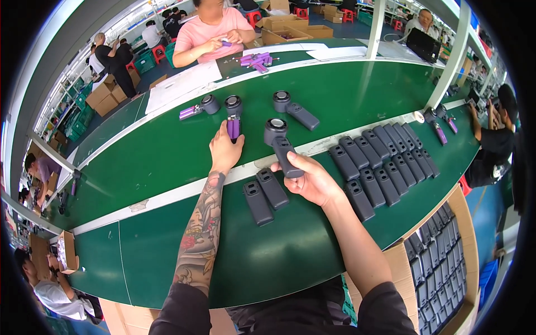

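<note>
Right hand (pixel 314 181) — curled round fan (pixel 282 146)

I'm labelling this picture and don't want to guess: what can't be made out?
Head view: the underside of the dark round-headed device, turned away and covered by the right grip.
Head view: what lies under the left grip, beside the purple-cored device, hidden by its fingers.
Head view: whatever lies deeper in the carton, hidden by its top pieces.
</note>
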